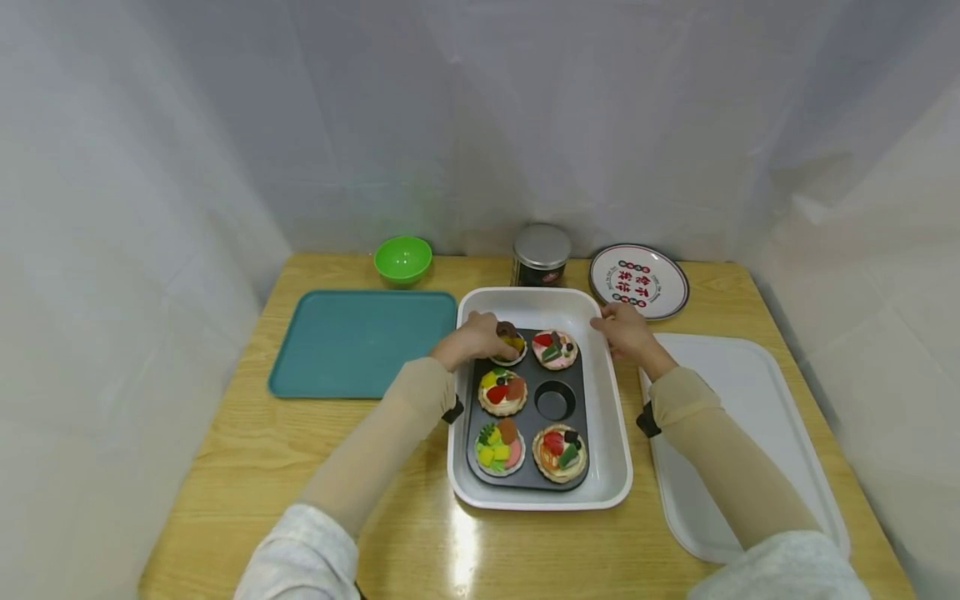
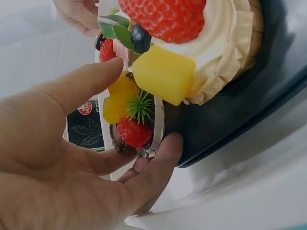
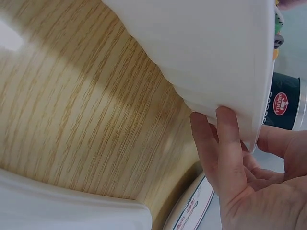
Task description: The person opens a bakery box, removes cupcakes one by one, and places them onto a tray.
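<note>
A dark muffin tin with several toy fruit tarts lies inside a deep white tray. At its far left cup, my left hand grips a small tart topped with yellow fruit, a raspberry and a green sprig. My right hand holds the white tray's far right corner, fingers against the outer wall and thumb at the rim, as the right wrist view shows. Beside the gripped tart sits a pink-cream tart. One cup in the right column holds no tart.
A teal tray lies to the left, with a green bowl behind it. At the back stand a lidded can and a printed plate. Under my right forearm lies a flat white tray.
</note>
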Demonstrator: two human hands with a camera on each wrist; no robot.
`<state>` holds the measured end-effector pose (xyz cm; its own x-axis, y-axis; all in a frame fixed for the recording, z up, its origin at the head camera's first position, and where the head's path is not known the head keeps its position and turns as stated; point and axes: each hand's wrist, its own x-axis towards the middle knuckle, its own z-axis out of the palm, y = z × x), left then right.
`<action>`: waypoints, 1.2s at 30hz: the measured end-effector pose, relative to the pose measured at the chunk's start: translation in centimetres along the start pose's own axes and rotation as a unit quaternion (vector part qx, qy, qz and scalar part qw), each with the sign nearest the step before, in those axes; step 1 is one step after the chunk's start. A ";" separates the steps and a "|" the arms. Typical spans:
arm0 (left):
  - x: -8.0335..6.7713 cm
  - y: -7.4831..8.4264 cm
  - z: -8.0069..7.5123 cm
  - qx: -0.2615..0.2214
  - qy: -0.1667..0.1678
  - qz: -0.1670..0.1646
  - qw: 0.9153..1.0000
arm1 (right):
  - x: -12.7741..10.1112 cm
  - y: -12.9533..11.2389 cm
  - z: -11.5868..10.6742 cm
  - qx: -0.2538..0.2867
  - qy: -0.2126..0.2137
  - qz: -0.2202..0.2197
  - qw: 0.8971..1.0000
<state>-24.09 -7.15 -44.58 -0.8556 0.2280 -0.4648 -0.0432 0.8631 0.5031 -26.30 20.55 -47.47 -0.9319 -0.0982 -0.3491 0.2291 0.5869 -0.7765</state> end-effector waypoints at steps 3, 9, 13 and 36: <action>0.0 0.0 0.1 -0.002 0.001 -0.003 1.000 | 0.0 0.0 0.1 -0.001 -0.001 -0.001 1.000; 0.1 -0.2 0.5 -0.020 0.023 0.016 0.999 | -0.2 0.0 -0.1 -0.009 -0.003 -0.005 1.000; 0.2 -0.3 0.7 -0.009 0.040 0.031 0.999 | -0.2 -0.1 -0.1 -0.002 -0.008 -0.005 1.000; -3.2 0.2 -4.1 -0.096 0.089 0.085 0.988 | -0.3 0.0 -0.7 -0.019 -0.022 -0.005 1.000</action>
<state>-23.49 -9.53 -39.99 -0.9353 0.2653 -0.2341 0.0276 0.7143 0.6993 -26.22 21.15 -46.97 -0.9202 -0.1394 -0.3657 0.2083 0.6166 -0.7592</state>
